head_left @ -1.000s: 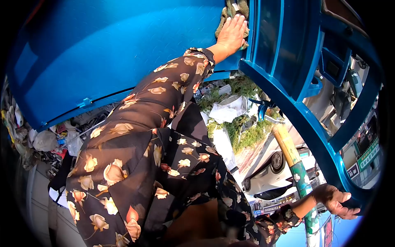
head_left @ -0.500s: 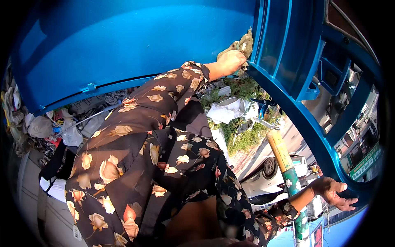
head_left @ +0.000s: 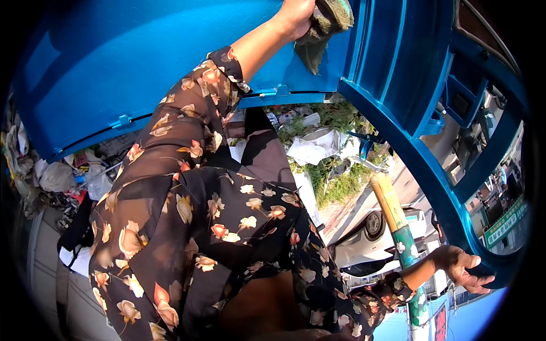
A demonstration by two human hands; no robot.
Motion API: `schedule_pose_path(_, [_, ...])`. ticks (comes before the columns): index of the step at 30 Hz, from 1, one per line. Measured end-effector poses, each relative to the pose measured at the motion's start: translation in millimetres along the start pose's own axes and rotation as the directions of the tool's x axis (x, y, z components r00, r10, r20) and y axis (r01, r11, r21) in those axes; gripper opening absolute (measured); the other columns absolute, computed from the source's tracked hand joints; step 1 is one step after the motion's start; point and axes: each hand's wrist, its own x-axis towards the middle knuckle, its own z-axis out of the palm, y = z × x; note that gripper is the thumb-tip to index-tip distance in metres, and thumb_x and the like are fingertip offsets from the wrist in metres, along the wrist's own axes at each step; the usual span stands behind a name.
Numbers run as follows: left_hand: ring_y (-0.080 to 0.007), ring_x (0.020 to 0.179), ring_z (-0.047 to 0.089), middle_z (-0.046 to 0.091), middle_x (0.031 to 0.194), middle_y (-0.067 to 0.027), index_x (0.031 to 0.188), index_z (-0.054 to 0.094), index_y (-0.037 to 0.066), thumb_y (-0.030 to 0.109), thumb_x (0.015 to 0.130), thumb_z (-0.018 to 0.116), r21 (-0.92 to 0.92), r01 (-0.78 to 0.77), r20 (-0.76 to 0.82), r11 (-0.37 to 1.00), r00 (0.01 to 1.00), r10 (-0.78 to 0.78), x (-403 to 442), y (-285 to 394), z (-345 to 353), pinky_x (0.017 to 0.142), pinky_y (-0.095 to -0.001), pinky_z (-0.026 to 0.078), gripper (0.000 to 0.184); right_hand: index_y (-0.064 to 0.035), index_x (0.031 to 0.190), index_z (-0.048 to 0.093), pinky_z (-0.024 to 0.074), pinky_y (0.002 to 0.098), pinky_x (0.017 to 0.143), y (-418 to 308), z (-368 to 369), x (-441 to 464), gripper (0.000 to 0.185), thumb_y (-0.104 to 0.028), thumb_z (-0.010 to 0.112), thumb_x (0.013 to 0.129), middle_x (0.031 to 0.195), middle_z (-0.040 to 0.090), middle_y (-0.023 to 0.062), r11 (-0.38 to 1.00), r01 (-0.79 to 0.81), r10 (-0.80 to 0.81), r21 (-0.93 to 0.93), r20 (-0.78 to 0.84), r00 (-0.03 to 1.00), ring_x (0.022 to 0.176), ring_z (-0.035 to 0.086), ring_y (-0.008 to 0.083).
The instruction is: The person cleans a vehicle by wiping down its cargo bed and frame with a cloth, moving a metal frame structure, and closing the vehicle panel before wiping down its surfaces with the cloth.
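Note:
My left hand point(head_left: 296, 18) is closed on a worn greenish-brown cloth point(head_left: 316, 35), whose loose end hangs over a blue metal panel point(head_left: 170, 57). The top of that hand meets the upper picture edge. At lower right, my right hand point(head_left: 459, 268) has its fingers spread and reaches to the curved blue metal frame point(head_left: 438, 170). Nothing shows inside its fingers, and whether the fingertips press on the frame is hard to tell. Dark floral sleeves cover both arms.
Under the panel's hinged edge lie plastic bags point(head_left: 57, 177) and other clutter, plus white sheeting point(head_left: 315, 146) among green plants. A painted pole point(head_left: 389, 202) stands near a white car point(head_left: 364, 244), which appears upside down. A ribbed blue wall point(head_left: 384, 57) adjoins the frame.
My left hand has moved up and to the left with the cloth, away from the panel's corner. My right hand stays where it was beside the frame.

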Motion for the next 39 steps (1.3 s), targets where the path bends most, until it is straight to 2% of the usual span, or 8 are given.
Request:
schedule_pose_path(3, [-0.0205,0.067,0.061,0.06,0.083,-0.0107,0.112,0.049,0.007,0.031,0.099,0.053,0.069,-0.031,-0.016,0.997,0.999,0.033,45,-30,25,0.055,-0.0301,0.051,0.028,0.0101,0.118,0.059,0.0307,0.0595,0.107,2,-1,-1,0.044,-0.018,0.058,0.084,0.127,0.059,0.019,1.0,0.016,-0.016,0.003,-0.005,1.0,0.137,0.032,0.0419])
schedule_pose_path(6, [-0.0323,0.094,0.062,0.061,0.108,-0.0151,0.112,0.056,0.01,0.032,0.088,0.066,0.989,-0.138,0.096,0.062,0.889,0.447,77,-83,29,0.072,-0.0422,0.052,0.034,0.0091,0.117,0.06,0.0317,0.0567,0.107,-1,-2,0,0.038,-0.013,0.057,0.085,0.129,0.057,0.0192,1.0,-0.004,0.004,-0.014,0.017,1.0,0.141,0.029,0.0374])
schedule_pose_path(10, [-0.0233,0.092,0.063,0.061,0.106,-0.0026,0.118,0.06,0.017,0.021,0.091,0.06,0.968,-0.17,0.248,-0.186,0.77,0.588,67,-145,27,0.078,-0.04,0.052,0.027,0.007,0.121,0.059,0.039,0.0418,0.104,6,-5,-3,0.04,-0.009,0.058,0.084,0.142,0.04,0.0236,0.995,-0.065,0.059,0.073,0.086,0.995,0.144,0.021,0.0353])
schedule_pose_path(16, [-0.0314,0.095,0.063,0.064,0.107,-0.0071,0.12,0.061,0.018,0.017,0.085,0.062,0.919,-0.394,0.394,0.031,0.905,-0.161,-43,-201,-9,0.084,-0.0435,0.05,0.035,0.0086,0.129,0.051,0.0381,0.0361,0.102,5,-1,-2,0.045,-0.01,0.056,0.089,0.142,0.045,0.0178,0.999,-0.02,0.018,0.033,0.074,0.997,0.134,0.037,0.029])
schedule_pose_path(20, [-0.0201,0.101,0.063,0.063,0.119,-0.0122,0.129,0.055,0.006,0.01,0.091,0.049,0.806,0.145,0.118,0.574,0.911,-0.395,-32,-163,2,0.09,-0.0322,0.048,0.039,0.0064,0.124,0.058,0.0302,0.0487,0.109,4,-5,0,0.041,-0.014,0.057,0.088,0.136,0.055,0.0145,0.991,0.111,-0.104,-0.074,0.094,0.99,0.138,0.034,0.0333])
schedule_pose_path(23, [-0.0172,0.112,0.055,0.06,0.121,-0.0116,0.135,0.047,0.001,0.02,0.095,0.056,0.487,0.237,0.184,0.841,0.913,-0.364,-60,-149,28,0.097,-0.03,0.043,0.045,0.0076,0.115,0.062,0.0252,0.0571,0.111,3,-2,1,0.035,-0.012,0.055,0.088,0.133,0.058,0.013,0.997,0.073,-0.074,0.015,0.035,0.997,0.14,0.03,0.0384])
schedule_pose_path(27, [-0.0393,0.146,0.015,0.022,0.153,-0.0271,0.126,0.053,-0.001,0.027,0.094,0.057,0.701,-0.446,0.475,0.556,0.874,0.102,-110,-193,75,0.115,-0.049,0.024,0.042,0.008,0.118,0.061,0.0224,0.0562,0.113,-2,-2,3,0.039,-0.014,0.055,0.087,0.134,0.058,0.0135,0.998,0.054,-0.056,0.038,0.034,0.998,0.141,0.029,0.0374])
schedule_pose_path(39, [-0.0421,0.144,0.014,0.042,0.144,-0.0155,0.122,0.055,0.004,0.021,0.092,0.057,0.834,-0.25,0.037,0.493,0.915,0.401,75,-128,131,0.11,-0.0543,0.026,0.034,0.0019,0.127,0.06,0.022,0.0523,0.114,-11,-2,2,0.046,-0.022,0.054,0.089,0.141,0.051,0.0176,1.0,0.021,-0.02,-0.022,0.042,0.999,0.141,0.03,0.0348])
